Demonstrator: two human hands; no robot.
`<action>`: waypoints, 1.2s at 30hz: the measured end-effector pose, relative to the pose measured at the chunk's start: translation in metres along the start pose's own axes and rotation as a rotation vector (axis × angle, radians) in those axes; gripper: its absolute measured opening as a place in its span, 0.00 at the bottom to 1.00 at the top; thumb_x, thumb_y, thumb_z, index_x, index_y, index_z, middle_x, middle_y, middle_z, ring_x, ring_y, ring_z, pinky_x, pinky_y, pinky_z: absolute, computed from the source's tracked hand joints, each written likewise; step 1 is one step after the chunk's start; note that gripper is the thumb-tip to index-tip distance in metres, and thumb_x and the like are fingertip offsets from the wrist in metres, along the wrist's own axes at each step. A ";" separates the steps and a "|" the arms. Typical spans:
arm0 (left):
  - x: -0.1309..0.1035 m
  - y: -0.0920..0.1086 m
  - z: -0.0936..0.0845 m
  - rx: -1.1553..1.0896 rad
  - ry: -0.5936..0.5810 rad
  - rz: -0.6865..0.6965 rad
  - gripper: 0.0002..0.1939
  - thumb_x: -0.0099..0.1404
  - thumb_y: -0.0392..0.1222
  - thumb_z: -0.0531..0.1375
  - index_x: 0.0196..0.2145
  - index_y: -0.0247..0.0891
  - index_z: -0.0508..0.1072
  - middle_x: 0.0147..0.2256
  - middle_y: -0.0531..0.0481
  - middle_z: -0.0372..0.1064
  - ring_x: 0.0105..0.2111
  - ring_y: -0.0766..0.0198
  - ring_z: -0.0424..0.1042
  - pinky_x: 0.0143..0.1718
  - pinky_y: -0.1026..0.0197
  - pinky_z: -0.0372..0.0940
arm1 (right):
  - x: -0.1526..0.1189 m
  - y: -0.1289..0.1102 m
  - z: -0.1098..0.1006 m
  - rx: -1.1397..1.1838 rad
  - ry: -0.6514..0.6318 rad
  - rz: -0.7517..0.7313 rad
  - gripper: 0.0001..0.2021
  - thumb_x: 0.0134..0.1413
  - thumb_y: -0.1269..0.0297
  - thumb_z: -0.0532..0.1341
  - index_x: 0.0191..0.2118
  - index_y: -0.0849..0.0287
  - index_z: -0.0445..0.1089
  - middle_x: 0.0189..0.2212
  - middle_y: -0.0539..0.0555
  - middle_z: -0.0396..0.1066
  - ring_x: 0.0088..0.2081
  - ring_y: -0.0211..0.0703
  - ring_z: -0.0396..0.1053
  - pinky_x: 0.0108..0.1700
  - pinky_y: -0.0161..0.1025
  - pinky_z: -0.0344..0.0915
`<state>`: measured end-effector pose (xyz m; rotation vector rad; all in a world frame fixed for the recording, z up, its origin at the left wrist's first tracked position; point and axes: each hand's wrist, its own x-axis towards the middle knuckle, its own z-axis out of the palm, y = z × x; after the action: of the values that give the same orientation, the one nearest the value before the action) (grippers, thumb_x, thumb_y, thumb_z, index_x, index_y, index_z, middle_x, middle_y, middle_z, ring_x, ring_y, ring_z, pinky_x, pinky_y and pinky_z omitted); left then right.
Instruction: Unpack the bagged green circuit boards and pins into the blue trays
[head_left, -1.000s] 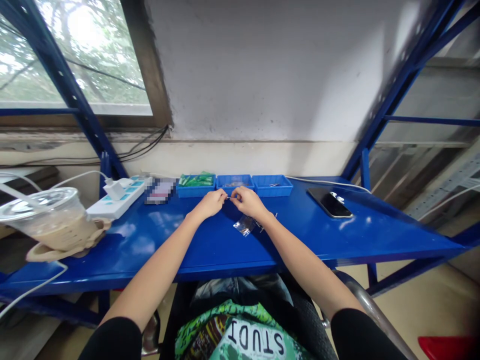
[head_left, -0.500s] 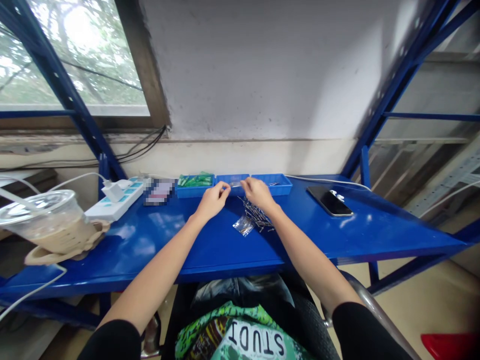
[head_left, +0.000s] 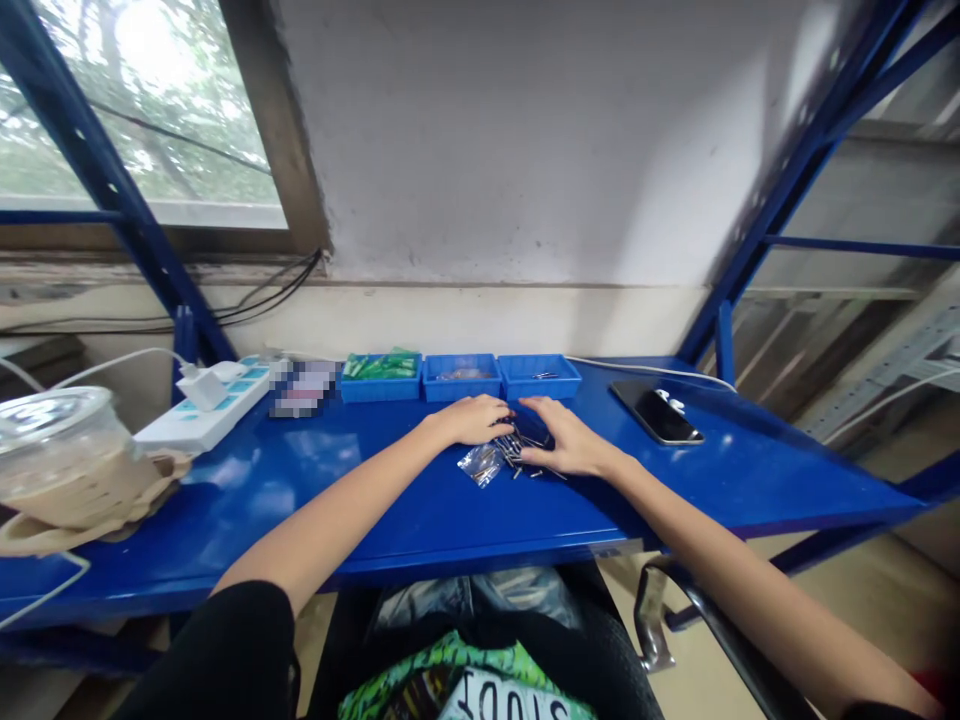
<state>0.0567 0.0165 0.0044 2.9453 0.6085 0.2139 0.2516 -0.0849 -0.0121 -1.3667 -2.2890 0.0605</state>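
A loose pile of metal screws or pins lies on the blue table, too small to name surely. My left hand reaches over the pile's left side, fingers stretched out and touching it or just above. On the pile's right side my right hand is open, thumb and fingers apart around the pieces. A small clear plastic bag with little metal parts inside lies in front of my left hand, against the pile.
Behind my hands stand blue trays: one with green packets, a middle tray, and a right tray with few metal pieces. A phone with white earbuds lies right. Left are a power strip and an iced drink.
Both hands have come down from in front of the trays to the pile. The pinched fingers have opened, and the hands now sit on either side of the pieces.
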 end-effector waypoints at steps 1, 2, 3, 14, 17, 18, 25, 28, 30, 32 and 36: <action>0.000 -0.001 0.001 -0.005 -0.019 -0.005 0.22 0.68 0.50 0.46 0.52 0.37 0.66 0.54 0.43 0.62 0.53 0.55 0.60 0.53 0.54 0.56 | -0.005 -0.001 0.001 -0.009 -0.054 -0.022 0.44 0.45 0.40 0.59 0.62 0.61 0.48 0.59 0.65 0.53 0.59 0.57 0.52 0.57 0.54 0.53; -0.003 -0.003 0.003 -0.011 -0.019 -0.011 0.21 0.68 0.48 0.45 0.52 0.35 0.66 0.54 0.42 0.63 0.53 0.56 0.61 0.54 0.55 0.55 | -0.008 -0.002 0.003 -0.015 -0.095 -0.031 0.47 0.43 0.38 0.59 0.63 0.61 0.46 0.61 0.66 0.49 0.61 0.59 0.49 0.58 0.56 0.51; -0.007 -0.004 0.004 -0.019 -0.003 -0.018 0.21 0.69 0.46 0.44 0.51 0.34 0.67 0.53 0.42 0.63 0.52 0.57 0.61 0.54 0.55 0.55 | -0.008 -0.002 0.006 -0.017 -0.126 -0.034 0.49 0.42 0.37 0.59 0.64 0.62 0.44 0.62 0.67 0.47 0.62 0.60 0.46 0.59 0.57 0.49; -0.068 -0.023 0.009 -0.105 0.188 -0.096 0.16 0.63 0.32 0.48 0.45 0.37 0.71 0.45 0.46 0.70 0.45 0.61 0.67 0.49 0.60 0.61 | 0.071 -0.024 0.050 0.095 -0.144 -0.163 0.46 0.39 0.36 0.60 0.60 0.62 0.54 0.56 0.65 0.59 0.56 0.57 0.59 0.55 0.52 0.57; -0.067 -0.026 0.005 -0.180 0.238 -0.122 0.16 0.61 0.31 0.49 0.41 0.38 0.73 0.40 0.48 0.72 0.41 0.63 0.70 0.46 0.61 0.63 | 0.082 -0.032 0.056 0.127 -0.110 -0.172 0.38 0.43 0.39 0.60 0.55 0.60 0.59 0.50 0.62 0.66 0.49 0.54 0.65 0.49 0.49 0.62; -0.068 -0.027 0.004 -0.213 0.258 -0.127 0.16 0.60 0.31 0.49 0.41 0.38 0.73 0.40 0.49 0.73 0.40 0.63 0.71 0.46 0.61 0.63 | 0.083 -0.033 0.056 0.137 -0.102 -0.164 0.36 0.44 0.40 0.60 0.54 0.60 0.60 0.49 0.61 0.67 0.48 0.53 0.65 0.48 0.49 0.63; -0.083 -0.042 -0.006 -0.276 0.309 -0.240 0.24 0.52 0.25 0.46 0.43 0.38 0.71 0.41 0.50 0.72 0.41 0.63 0.71 0.45 0.61 0.64 | 0.072 -0.037 0.047 0.182 -0.136 -0.130 0.36 0.45 0.44 0.61 0.58 0.59 0.57 0.55 0.61 0.62 0.55 0.54 0.60 0.55 0.51 0.58; -0.091 -0.047 -0.009 -0.119 0.220 -0.288 0.22 0.53 0.26 0.48 0.41 0.40 0.73 0.41 0.48 0.71 0.43 0.59 0.69 0.47 0.57 0.62 | 0.069 -0.040 0.043 0.166 -0.167 -0.144 0.30 0.48 0.47 0.60 0.54 0.60 0.63 0.56 0.61 0.60 0.57 0.54 0.58 0.56 0.51 0.56; -0.094 -0.048 -0.011 -0.066 0.163 -0.331 0.16 0.55 0.31 0.51 0.39 0.40 0.73 0.39 0.47 0.70 0.41 0.58 0.68 0.44 0.57 0.62 | 0.069 -0.042 0.042 0.153 -0.174 -0.149 0.29 0.49 0.48 0.59 0.53 0.60 0.64 0.58 0.62 0.58 0.57 0.54 0.57 0.57 0.51 0.55; -0.096 -0.050 -0.012 -0.071 0.136 -0.387 0.10 0.57 0.35 0.54 0.36 0.39 0.73 0.36 0.47 0.69 0.37 0.59 0.69 0.40 0.58 0.63 | 0.069 -0.043 0.041 0.155 -0.168 -0.159 0.27 0.50 0.48 0.59 0.52 0.60 0.65 0.56 0.62 0.59 0.56 0.53 0.59 0.57 0.50 0.55; -0.096 -0.050 -0.012 -0.086 0.168 -0.427 0.05 0.58 0.38 0.55 0.31 0.38 0.70 0.33 0.47 0.67 0.34 0.60 0.68 0.37 0.60 0.62 | 0.070 -0.043 0.041 0.200 -0.145 -0.191 0.23 0.51 0.51 0.59 0.49 0.59 0.67 0.49 0.59 0.67 0.51 0.49 0.64 0.53 0.46 0.59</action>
<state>-0.0511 0.0243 -0.0026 2.6505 1.1945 0.4285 0.1725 -0.0398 -0.0107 -1.0708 -2.4464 0.3272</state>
